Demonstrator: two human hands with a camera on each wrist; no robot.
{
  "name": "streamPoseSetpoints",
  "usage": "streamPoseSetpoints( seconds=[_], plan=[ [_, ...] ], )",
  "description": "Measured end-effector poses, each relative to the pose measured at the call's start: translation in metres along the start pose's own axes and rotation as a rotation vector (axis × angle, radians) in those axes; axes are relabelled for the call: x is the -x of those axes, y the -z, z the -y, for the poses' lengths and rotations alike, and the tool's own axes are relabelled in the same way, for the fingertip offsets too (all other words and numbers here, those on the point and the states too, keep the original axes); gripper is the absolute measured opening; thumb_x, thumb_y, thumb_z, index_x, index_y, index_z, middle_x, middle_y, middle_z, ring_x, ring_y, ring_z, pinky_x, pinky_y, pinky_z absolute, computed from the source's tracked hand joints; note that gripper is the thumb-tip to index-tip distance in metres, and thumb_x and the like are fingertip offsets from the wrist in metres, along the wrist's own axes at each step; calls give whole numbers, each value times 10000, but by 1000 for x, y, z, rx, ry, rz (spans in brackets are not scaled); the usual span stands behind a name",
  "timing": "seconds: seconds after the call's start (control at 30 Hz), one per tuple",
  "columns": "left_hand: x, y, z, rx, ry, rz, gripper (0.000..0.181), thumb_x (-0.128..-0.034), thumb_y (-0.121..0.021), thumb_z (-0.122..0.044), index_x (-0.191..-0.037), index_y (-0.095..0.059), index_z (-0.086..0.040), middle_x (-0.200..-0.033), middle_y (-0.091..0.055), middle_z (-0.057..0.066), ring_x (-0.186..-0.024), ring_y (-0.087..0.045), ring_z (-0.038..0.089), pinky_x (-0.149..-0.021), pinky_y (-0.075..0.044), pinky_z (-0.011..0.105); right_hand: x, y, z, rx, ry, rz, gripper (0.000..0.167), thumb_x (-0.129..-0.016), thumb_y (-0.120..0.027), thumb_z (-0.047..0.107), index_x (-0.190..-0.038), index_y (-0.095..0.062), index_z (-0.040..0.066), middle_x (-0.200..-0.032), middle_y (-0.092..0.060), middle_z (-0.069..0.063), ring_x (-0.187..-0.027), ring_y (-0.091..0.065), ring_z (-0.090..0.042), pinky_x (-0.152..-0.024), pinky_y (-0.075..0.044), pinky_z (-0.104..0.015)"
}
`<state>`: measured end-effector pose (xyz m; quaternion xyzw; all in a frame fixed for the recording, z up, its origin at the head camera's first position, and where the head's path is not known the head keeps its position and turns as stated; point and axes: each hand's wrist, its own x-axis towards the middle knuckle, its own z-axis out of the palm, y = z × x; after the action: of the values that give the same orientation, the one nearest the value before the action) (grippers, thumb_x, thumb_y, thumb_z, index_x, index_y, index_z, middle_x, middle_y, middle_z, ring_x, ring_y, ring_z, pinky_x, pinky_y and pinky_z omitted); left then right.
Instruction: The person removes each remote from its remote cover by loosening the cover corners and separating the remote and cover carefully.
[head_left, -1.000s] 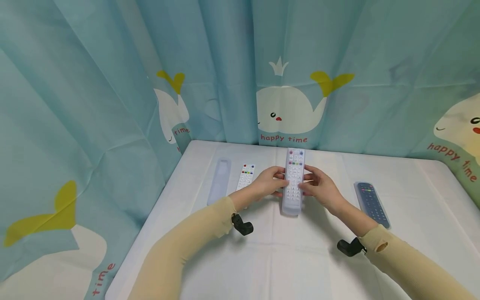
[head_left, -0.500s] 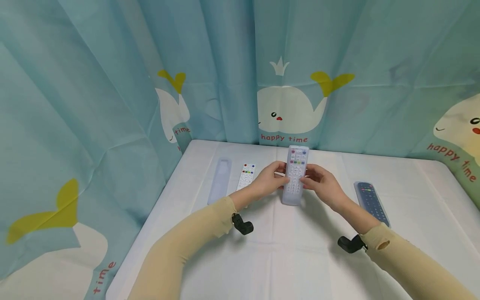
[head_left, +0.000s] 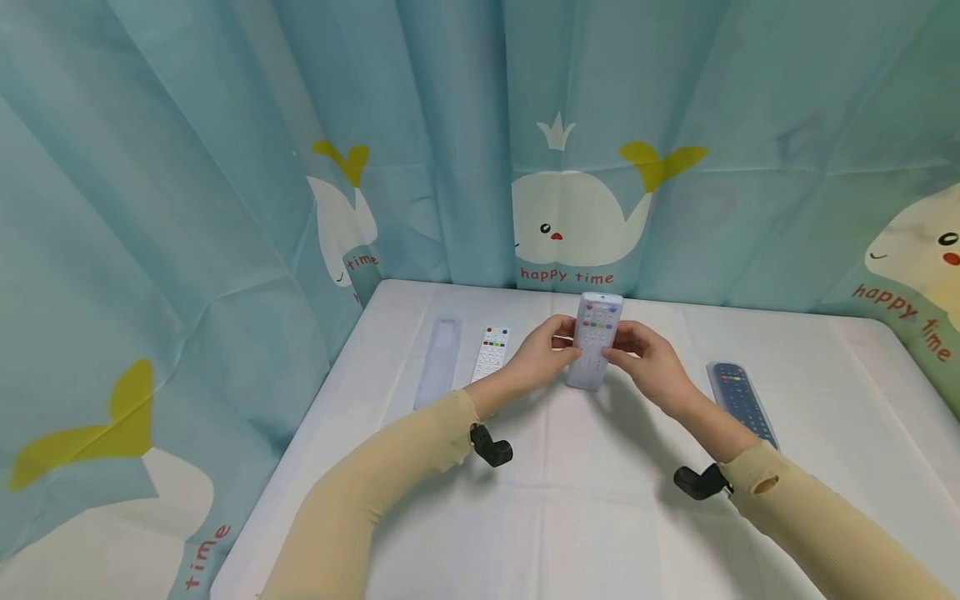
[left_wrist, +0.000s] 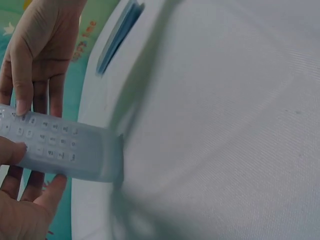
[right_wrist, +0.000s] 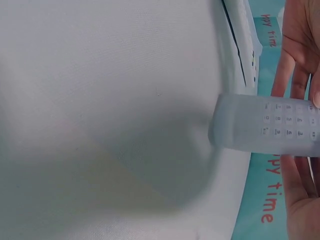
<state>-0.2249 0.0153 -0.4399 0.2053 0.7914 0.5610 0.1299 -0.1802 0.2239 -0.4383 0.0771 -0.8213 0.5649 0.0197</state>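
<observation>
A white remote control [head_left: 595, 337] in a translucent sleeve is held between both hands over the far middle of the table, its far end tilted up. My left hand [head_left: 542, 357] grips its left edge, thumb on the button face and fingers behind. On the opposite edge, my right hand [head_left: 649, 367] pinches it the same way. The left wrist view shows the remote's sleeved lower end [left_wrist: 90, 150] reaching past the buttons. From the right wrist, the number keys [right_wrist: 285, 120] show through the cloudy sleeve.
Left of the hands lie a flat translucent sleeve [head_left: 438, 364] and a smaller white remote [head_left: 491, 352], partly behind the left hand. A dark remote [head_left: 741, 400] in a clear cover lies to the right. A blue curtain [head_left: 450, 125] hangs behind the white table [head_left: 585, 517].
Both hands have lifted the sleeved remote slightly and tilted it, so its near end has moved away from me and its top end edge shows. The other things have stayed put.
</observation>
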Motion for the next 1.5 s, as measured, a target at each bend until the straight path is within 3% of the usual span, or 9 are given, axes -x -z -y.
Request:
streamPoseSetpoints(
  seconds=[0.4, 0.77, 0.9, 1.03, 1.23, 1.33, 1.5],
  plan=[
    [-5, -5, -1, -47, -16, -38, 367, -1010, -625, -57, -1364, -536, -98, -1314, -595, 38, -1214, -583, 177, -1012, -484, 301, -4, 0, -3, 21, -14, -35, 375, -1005, -665, 84, -1346, -566, -37, -1284, -606, -206, -1172, -558, -290, -870, -478, -157],
    [-2, -5, -2, -73, 7, -14, 392, -1030, -597, -70, -1416, -530, -54, -1361, -591, 77, -1268, -568, 211, -1047, -465, 313, -4, -1, -4, 32, -33, -24, 379, -1013, -654, 104, -1351, -567, -45, -1285, -615, -215, -1189, -561, -303, -873, -473, -168],
    [-1, -4, -2, -96, 13, 1, 398, -1036, -591, -80, -1428, -536, -37, -1382, -598, 88, -1277, -568, 213, -1061, -450, 299, -2, -1, -4, 65, -57, -9, 396, -1027, -644, 156, -1363, -577, -42, -1289, -627, -220, -1221, -561, -322, -913, -482, -257],
    [1, -2, 0, -88, 13, 12, 394, -1036, -596, -85, -1423, -543, -36, -1389, -603, 92, -1273, -576, 213, -1061, -447, 291, 0, 0, -4, 88, -64, 15, 404, -1033, -638, 185, -1363, -584, -41, -1285, -635, -225, -1234, -559, -337, -973, -485, -420],
    [6, 0, 3, -11, 57, 20, 374, -1039, -604, -123, -1409, -573, -76, -1350, -624, 48, -1230, -596, 179, -988, -503, 311, 2, 0, -6, 88, -50, 39, 394, -1027, -644, 168, -1351, -587, -50, -1291, -632, -225, -1223, -565, -346, -1031, -457, -519],
    [10, 0, 1, 64, 117, 25, 355, -1050, -576, -125, -1403, -587, -84, -1322, -632, 29, -1208, -597, 160, -941, -539, 331, 4, 1, -6, 95, -47, 53, 394, -1022, -653, 163, -1348, -586, -47, -1288, -636, -218, -1223, -568, -336, -1027, -472, -484],
    [14, 2, -5, 288, 260, 24, 340, -1056, -502, -149, -1360, -621, -55, -1311, -631, 34, -1251, -575, 216, -945, -556, 420, 10, 3, -4, 88, -46, 91, 381, -1012, -668, 147, -1336, -591, -37, -1288, -633, -200, -1231, -567, -326, -985, -514, -346]
  ],
)
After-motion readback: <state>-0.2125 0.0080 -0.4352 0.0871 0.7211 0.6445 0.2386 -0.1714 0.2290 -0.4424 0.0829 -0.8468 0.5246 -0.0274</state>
